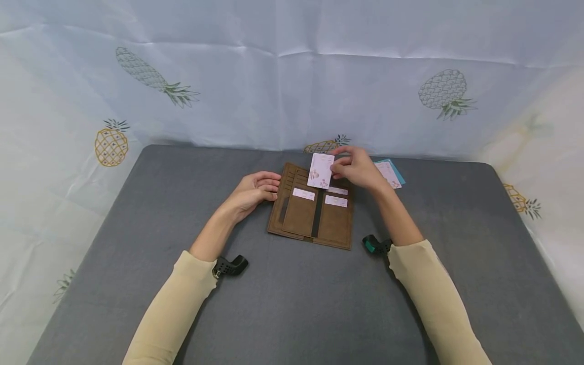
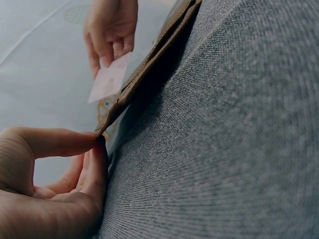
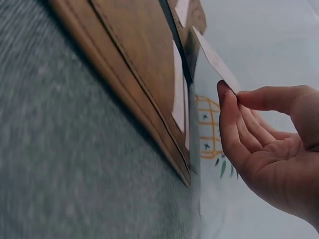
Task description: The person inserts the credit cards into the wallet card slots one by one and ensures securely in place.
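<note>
A brown wallet (image 1: 335,223) lies unfolded on the grey table, with pink-white cards (image 1: 303,193) tucked in several of its slots. My left hand (image 1: 256,191) pinches the wallet's left edge between thumb and fingers, which the left wrist view shows close up. Above the wallet's upper part, my right hand (image 1: 358,167) pinches a pinkish card (image 1: 320,171) with a flower print by its right edge. In the right wrist view that card (image 3: 217,60) is tilted and held between thumb and fingertips, apart from the slots nearest the camera.
Behind my right hand, a few loose cards (image 1: 389,173), pink and blue, lie overlapping on the table. A pale cloth with pineapple prints (image 1: 283,101) hangs along the back of the grey table (image 1: 292,304). Black straps with camera mounts (image 1: 231,265) sit at both wrists.
</note>
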Available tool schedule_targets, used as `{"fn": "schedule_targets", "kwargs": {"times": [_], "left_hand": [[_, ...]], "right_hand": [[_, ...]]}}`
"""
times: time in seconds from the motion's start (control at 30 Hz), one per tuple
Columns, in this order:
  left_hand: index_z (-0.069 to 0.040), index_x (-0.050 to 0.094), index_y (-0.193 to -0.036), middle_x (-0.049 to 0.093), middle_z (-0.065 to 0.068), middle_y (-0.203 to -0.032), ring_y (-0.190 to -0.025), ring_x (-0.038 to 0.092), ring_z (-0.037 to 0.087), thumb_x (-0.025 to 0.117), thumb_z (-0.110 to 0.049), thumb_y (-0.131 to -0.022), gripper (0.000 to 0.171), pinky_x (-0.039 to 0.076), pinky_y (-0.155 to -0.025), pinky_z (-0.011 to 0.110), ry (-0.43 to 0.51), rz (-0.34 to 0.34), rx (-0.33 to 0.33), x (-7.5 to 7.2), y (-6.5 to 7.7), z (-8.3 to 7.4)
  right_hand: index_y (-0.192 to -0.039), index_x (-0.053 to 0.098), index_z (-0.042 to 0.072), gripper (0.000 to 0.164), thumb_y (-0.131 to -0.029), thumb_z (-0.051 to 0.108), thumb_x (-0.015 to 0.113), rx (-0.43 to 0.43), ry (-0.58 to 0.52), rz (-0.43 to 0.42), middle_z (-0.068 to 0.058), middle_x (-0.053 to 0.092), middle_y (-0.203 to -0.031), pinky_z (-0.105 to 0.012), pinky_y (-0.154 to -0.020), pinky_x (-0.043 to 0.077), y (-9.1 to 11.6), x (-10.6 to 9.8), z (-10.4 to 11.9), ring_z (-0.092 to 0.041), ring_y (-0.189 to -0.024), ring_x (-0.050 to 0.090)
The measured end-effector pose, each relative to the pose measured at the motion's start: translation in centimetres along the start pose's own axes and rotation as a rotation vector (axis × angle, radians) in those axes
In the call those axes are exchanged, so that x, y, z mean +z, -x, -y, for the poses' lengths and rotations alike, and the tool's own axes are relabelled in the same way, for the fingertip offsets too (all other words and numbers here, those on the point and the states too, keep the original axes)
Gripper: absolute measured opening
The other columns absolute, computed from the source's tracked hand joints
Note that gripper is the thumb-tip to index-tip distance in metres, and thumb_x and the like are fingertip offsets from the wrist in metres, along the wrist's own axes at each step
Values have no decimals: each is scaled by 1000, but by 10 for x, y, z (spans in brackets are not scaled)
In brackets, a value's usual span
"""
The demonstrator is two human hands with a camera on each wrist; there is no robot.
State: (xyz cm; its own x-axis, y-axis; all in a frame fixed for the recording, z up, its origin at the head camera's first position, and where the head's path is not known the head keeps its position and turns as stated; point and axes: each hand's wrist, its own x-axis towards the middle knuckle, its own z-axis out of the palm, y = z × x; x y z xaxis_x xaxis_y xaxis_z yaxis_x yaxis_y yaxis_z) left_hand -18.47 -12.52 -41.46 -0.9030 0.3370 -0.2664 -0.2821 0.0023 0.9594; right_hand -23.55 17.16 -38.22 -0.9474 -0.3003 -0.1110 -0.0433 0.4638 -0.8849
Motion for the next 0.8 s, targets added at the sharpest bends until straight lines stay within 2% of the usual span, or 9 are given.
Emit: {"fn": "schedule_targets", "kwargs": {"times": [0.2,0.47,0.63,0.8], "left_hand": [[-1,51,-132,55,14,-125,-101,57,16,61,13,-81,55,56,-76,19,-6,-1,0,1,-1,-1],[-1,51,-131,56,11,-121,-100,57,15,61,14,-81,53,55,-76,19,-8,-7,-1,1,-3,-1],[-1,51,-131,56,12,-122,-100,57,15,61,13,-80,54,56,-76,19,-9,-7,-8,1,-3,0],[-2,51,-131,56,13,-125,-100,58,15,61,13,-81,54,55,-76,19,-25,-14,-6,0,-2,1]], "right_hand": [[-127,53,0,36,-92,5,60,-41,11,14,-27,71,-100,-39,-75,62,-8,12,3,-31,-81,73],[-122,54,2,33,-89,3,62,-82,39,-1,-25,72,-95,-37,-70,62,-10,21,11,-30,-77,73],[-121,54,4,33,-89,3,62,-82,54,3,-23,73,-94,-35,-68,62,-9,26,13,-27,-75,73],[-120,53,3,32,-89,3,62,-62,43,24,-24,73,-94,-36,-68,62,-10,29,14,-30,-75,73]]}}
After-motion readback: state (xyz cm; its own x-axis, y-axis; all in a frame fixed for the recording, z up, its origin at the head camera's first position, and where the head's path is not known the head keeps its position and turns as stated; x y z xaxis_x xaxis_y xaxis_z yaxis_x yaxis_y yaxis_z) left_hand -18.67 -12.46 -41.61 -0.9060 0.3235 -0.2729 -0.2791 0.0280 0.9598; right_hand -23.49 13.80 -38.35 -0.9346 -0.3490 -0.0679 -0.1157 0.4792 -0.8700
